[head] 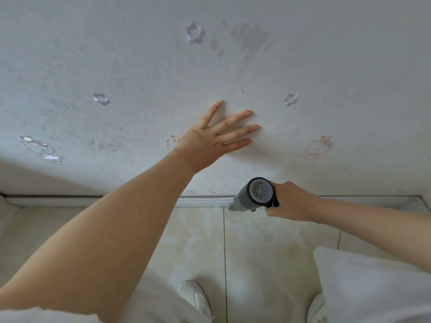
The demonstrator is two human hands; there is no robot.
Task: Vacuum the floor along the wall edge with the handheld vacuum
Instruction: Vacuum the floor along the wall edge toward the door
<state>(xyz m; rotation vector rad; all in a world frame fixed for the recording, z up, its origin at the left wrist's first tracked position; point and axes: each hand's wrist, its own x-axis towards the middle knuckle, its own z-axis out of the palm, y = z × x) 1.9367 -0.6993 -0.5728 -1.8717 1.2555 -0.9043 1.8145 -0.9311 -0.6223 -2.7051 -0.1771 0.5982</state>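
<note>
Entry: wall-edge vacuuming, head view. Item 1, handheld vacuum [253,194]: grey body w/ round vented rear cap facing the camera, nozzle angled down-left to the joint where floor [203,241] met skirting [205,201]; placed there, prob. because that seam traps the dirt. Item 2, right hand [291,201]: grip was clamped around the vacuum's handle from the right side, wrist low, which kept the nozzle tip down at the edge. Item 3, left hand [217,134]: fingers apart and flat on the wall [326,66], holding nothing; judged a brace to steady the body while leaning fwd. Item 4, debris [263,227]: small dark specks and crumbs on the tile just right of and below the nozzle, not yet picked up, so pass looked partway done at most. Item 5, wall decor: flower stickers [194,32] and cartoon cat stickers [318,146], plus grey smudges; not part of task. Item 6, white shoe [193,297] at bottom centre, near the wall. Item 7, white pillow-like object [373,287] at bottom right; exact identity unclear.
</note>
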